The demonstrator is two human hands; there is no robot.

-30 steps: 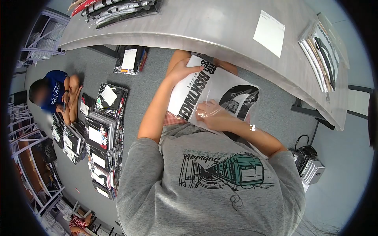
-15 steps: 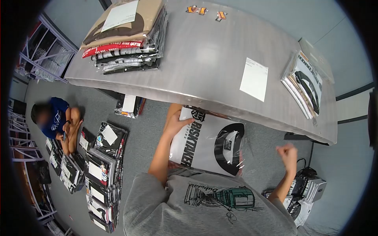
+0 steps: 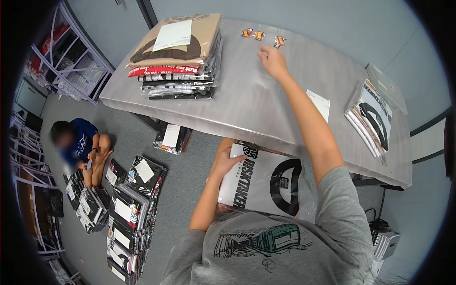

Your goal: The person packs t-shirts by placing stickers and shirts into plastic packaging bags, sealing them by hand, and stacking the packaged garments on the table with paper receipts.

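My left hand [image 3: 229,161] grips the edge of a plastic-wrapped folded T-shirt [image 3: 260,178], white with a black collar and "RISKTAKER" lettering, held against my body below the table edge. The thumb lies on top; the other fingers are hidden underneath. My right hand [image 3: 273,61] is stretched over the table, fingers partly bent and apart, with nothing visible in it. Just beyond its fingertips lies a small orange packet [image 3: 280,41]; whether they touch I cannot tell. Two similar packets, an orange packet [image 3: 259,35] and another beside it, lie to the left.
On the grey table [image 3: 237,109] stand a tall stack of bagged shirts [image 3: 209,52] at left and a smaller shirt stack [image 3: 370,116] at right. A paper sheet [image 3: 319,105] lies partly behind my forearm. Floor stacks [image 3: 128,213] and a seated person [image 3: 83,142] are at left.
My right hand has swung up from the lower right, over the table to the orange packets. My left hand still holds the T-shirt. The view has shifted slightly.
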